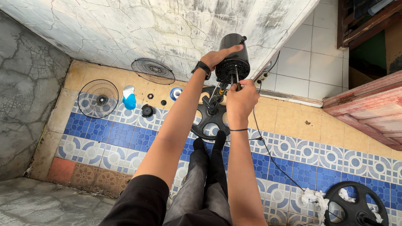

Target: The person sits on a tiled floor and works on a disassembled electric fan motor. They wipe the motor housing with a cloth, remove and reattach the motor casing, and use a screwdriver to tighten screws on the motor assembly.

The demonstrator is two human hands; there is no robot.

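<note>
1. Fan motor housing [234, 52], a glossy black cylinder with a small knob on top and a vented round face below, is raised in front of the wall, above the fan's round black base [208, 119], which lies on the floor tiles.
2. Left hand [217, 56] lies along the housing's left side with fingers wrapped over the shell, grasping it and carrying it.
3. Right hand [240, 98] sits just under the housing, fingers pinched on a thin tool or shaft at the neck below the vented face; which of the two it is cannot be told.
4. Handling, as a judgement: the housing looks heavy for its size, with a motor inside, stiff, and smooth enough to slip. The broad side of the shell is the safe hold; the knob, the thin neck and the cable are not.
5. A black power cable [272, 161] runs from the housing down across the tiles to the right.
6. Left of the base lie a small black round cap [147, 110], a blue and white fan part [129, 98] and one wire fan guard [98, 98]; a second guard [153, 71] leans on the wall farther back.
7. Far right of the base, a second black round base [356, 203] rests beside crumpled white cloth [313, 196].
</note>
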